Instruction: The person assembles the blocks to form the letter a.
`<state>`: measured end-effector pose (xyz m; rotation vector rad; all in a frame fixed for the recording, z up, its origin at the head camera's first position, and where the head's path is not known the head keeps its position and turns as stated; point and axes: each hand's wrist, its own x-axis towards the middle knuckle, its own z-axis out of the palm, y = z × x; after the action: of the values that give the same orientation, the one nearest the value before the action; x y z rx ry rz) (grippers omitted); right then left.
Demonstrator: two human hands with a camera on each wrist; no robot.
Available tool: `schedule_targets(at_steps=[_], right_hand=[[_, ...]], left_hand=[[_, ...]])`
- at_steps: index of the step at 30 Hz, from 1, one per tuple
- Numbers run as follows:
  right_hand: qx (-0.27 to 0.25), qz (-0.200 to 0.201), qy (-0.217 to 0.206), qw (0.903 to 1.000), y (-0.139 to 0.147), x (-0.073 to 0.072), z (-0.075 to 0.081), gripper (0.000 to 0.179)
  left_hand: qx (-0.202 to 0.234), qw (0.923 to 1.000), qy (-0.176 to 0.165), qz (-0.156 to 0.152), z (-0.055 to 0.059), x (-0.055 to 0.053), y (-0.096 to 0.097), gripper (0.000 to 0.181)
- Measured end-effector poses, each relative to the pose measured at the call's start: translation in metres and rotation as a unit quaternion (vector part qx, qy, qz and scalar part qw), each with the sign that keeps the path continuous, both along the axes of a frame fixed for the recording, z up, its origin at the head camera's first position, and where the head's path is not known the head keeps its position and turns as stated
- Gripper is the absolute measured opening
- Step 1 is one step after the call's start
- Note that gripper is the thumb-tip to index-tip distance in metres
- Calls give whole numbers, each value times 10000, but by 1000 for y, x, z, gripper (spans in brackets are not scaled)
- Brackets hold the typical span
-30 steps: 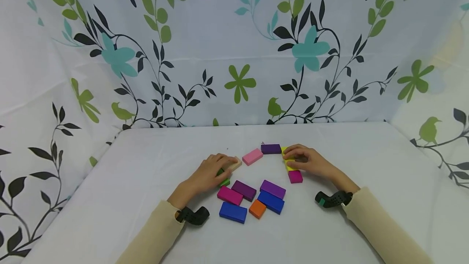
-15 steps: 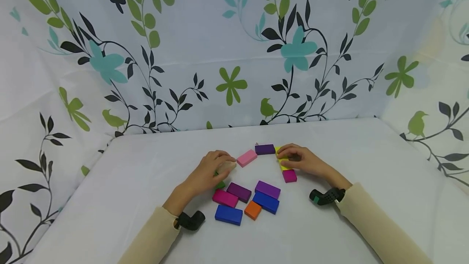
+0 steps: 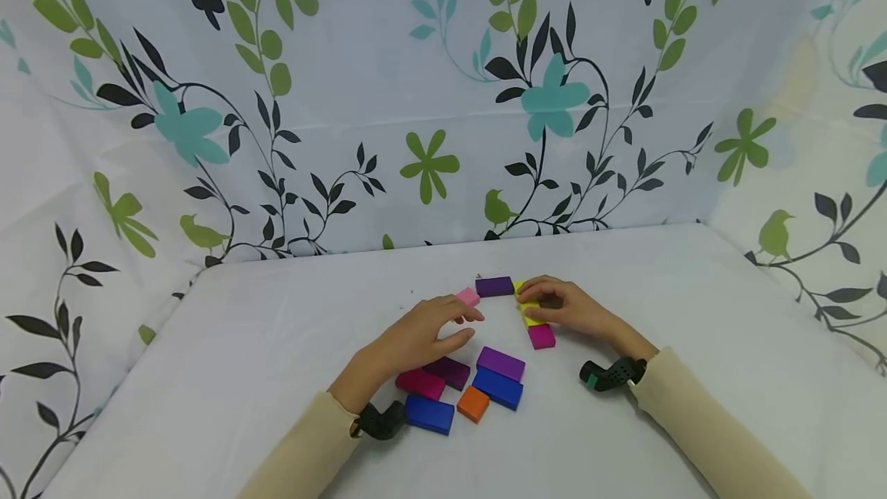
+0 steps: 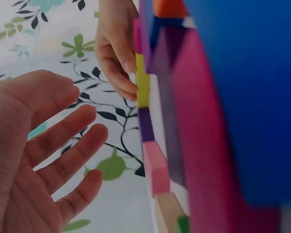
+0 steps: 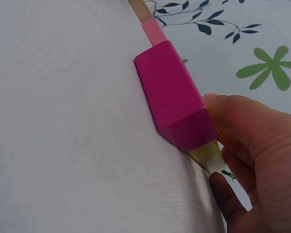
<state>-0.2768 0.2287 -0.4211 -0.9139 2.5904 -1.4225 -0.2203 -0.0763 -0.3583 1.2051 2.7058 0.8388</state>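
My left hand (image 3: pixel 419 336) hovers above the table with fingers spread and nothing between them. It partly covers a pink block (image 3: pixel 468 296); a wooden block (image 4: pixel 166 213) and a green block (image 4: pixel 183 224) are hidden behind it in the head view. On the right, my right hand (image 3: pixel 574 308) pinches a yellow block (image 3: pixel 532 317) lying on the table. A magenta block (image 3: pixel 542 337) stands at the yellow one's near end, a dark purple block (image 3: pixel 494 286) at its far end. Together these blocks form a curved row.
Nearer me lie a blue block (image 3: pixel 430 413), a deep pink block (image 3: pixel 420 383), a plum block (image 3: pixel 448 371), a violet block (image 3: pixel 501 363), a second blue block (image 3: pixel 499 387) and an orange block (image 3: pixel 473 403). A leaf-patterned cloth (image 3: pixel 312 129) hangs behind the white table (image 3: pixel 624 437).
My left hand has let go of the wooden block near the green one, lifted, and moved right with its fingers spreading. My right hand stays at the yellow block. The head view has shifted slightly.
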Motion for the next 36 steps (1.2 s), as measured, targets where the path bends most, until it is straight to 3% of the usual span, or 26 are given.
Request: schedule_targets(at_steps=[6,12,17,23,36], right_hand=[[1,18,28,10000,0,-1,2,27],[34,-26,42,10000,-5,0,1,26],[84,-70,-4,9999,-3,1,0,26],[101,-115,-75,9999,0,3,3,27],[67,-110,-112,9999,-1,4,4,27]], left_hand=[[-381,9984,-271,-302,3,-1,17,33],[-629,9960,-406,-480,0,2,19,34],[-1050,9927,-412,-433,-4,4,20,37],[-1184,9908,-511,-410,-11,5,22,37],[-1352,9902,321,-117,-21,2,25,35]])
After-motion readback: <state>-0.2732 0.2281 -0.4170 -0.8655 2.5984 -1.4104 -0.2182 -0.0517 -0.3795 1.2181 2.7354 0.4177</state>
